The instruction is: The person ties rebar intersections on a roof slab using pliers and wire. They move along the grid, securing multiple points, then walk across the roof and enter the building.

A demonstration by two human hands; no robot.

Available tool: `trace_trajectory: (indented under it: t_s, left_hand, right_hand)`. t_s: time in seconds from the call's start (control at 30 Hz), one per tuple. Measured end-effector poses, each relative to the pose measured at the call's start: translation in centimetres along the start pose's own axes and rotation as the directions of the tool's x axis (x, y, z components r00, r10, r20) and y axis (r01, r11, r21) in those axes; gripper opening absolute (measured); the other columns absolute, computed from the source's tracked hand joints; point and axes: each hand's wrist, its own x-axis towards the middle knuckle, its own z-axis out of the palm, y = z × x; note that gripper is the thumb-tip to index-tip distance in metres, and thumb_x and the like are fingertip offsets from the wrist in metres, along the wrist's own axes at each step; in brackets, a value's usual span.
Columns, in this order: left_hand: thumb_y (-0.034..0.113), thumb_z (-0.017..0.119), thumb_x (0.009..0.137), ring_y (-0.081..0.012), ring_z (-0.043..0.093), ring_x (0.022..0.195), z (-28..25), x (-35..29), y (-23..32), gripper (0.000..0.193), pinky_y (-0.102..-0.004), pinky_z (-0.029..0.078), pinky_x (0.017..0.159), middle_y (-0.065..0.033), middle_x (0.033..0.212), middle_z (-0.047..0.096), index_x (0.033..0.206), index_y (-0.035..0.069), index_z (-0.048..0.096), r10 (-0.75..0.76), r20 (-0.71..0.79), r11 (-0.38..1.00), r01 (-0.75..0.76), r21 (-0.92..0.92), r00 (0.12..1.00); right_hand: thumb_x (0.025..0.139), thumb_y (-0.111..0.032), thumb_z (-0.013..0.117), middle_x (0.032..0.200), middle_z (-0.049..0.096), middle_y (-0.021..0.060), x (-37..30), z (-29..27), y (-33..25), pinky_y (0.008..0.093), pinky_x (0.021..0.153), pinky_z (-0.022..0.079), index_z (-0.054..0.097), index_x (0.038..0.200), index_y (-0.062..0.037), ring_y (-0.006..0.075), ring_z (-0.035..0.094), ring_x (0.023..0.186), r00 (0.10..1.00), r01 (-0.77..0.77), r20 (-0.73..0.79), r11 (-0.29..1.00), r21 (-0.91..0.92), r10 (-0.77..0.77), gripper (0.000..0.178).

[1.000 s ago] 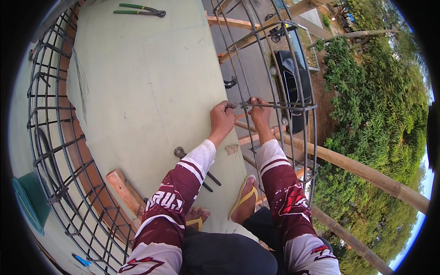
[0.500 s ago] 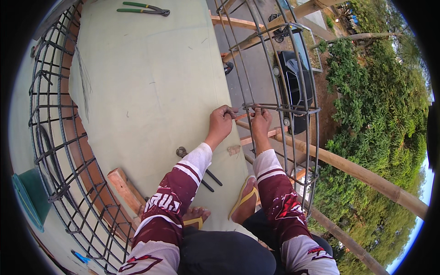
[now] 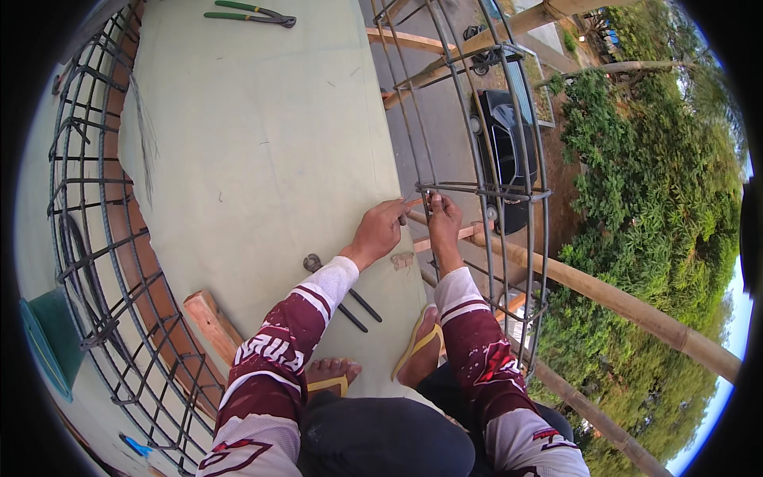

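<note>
While our left hand (image 3: 377, 233) and right hand (image 3: 447, 228) seemed pinched closed, twelve o'clock, contents we couldn't tell; rebar cage (image 3: 524, 191) ran alongside, one o'clock. Loosened pinch past board (image 3: 262, 167) edge risked dropping anything held toward road (image 3: 449, 151).

Underfoot, a pale platform (image 3: 262, 95) is stretching away, with a grey road (image 3: 443, 131) running below and a black vehicle (image 3: 520, 161) standing there. Bamboo poles (image 3: 620, 296) are slanting across, leafy trees (image 3: 636, 183) are crowding the right, and daylight is brightening everything.
</note>
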Motion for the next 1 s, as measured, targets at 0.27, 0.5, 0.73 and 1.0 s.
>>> trace_trajectory:
  t_s: [0.27, 0.5, 0.73, 1.0]
  left_hand:
    - [-0.002, 0.056, 0.083, -0.0376, 0.056, 0.125, 4.4, -2.1, -1.4, 0.004, -0.0414, 0.053, 0.094, -0.0180, 0.092, 0.064, 0.082, -0.002, 0.060, 0.417, 0.151, 0.808, -0.442, 0.391, 0.896]
    - [0.008, 0.058, 0.085, -0.0367, 0.052, 0.131, 2.7, -2.8, -2.5, 0.012, -0.0422, 0.048, 0.105, -0.0201, 0.110, 0.066, 0.091, -0.002, 0.063, 0.429, 0.190, 0.780, -0.468, 0.416, 0.883]
    - [0.010, 0.059, 0.085, -0.0342, 0.054, 0.127, 3.9, -3.9, -1.0, 0.021, -0.0426, 0.045, 0.108, -0.0172, 0.119, 0.065, 0.101, -0.001, 0.066, 0.407, 0.285, 0.766, -0.494, 0.412, 0.868]
    - [0.012, 0.060, 0.083, -0.0355, 0.066, 0.101, 8.4, -4.1, -1.8, 0.013, -0.0452, 0.053, 0.090, -0.0202, 0.095, 0.070, 0.082, 0.002, 0.068, 0.238, 0.314, 0.855, -0.352, 0.381, 0.919]
  right_hand:
    - [0.101, -0.018, 0.056, 0.088, 0.069, 0.0129, -0.1, -0.4, -0.3, 0.0335, 0.070, 0.051, 0.067, 0.105, 0.0061, 0.0177, 0.063, 0.076, 0.983, 0.174, 0.100, 0.958, -0.230, -0.155, 0.027]
    - [0.098, -0.016, 0.057, 0.090, 0.067, 0.0205, -0.7, -0.3, -0.4, 0.0421, 0.076, 0.050, 0.069, 0.104, 0.0022, 0.0369, 0.066, 0.086, 0.955, 0.279, 0.043, 0.847, -0.452, -0.292, 0.022]
    - [0.094, -0.015, 0.058, 0.091, 0.068, 0.0223, -1.1, 0.0, -2.0, 0.0466, 0.077, 0.050, 0.071, 0.101, 0.0020, 0.0401, 0.065, 0.087, 0.918, 0.379, 0.135, 0.730, -0.568, -0.372, 0.022]
    - [0.090, -0.017, 0.059, 0.090, 0.070, 0.0215, -1.6, 2.3, -3.3, 0.0481, 0.080, 0.051, 0.074, 0.099, -0.0008, 0.0393, 0.067, 0.086, 0.881, 0.454, 0.248, 0.574, -0.682, -0.403, 0.024]
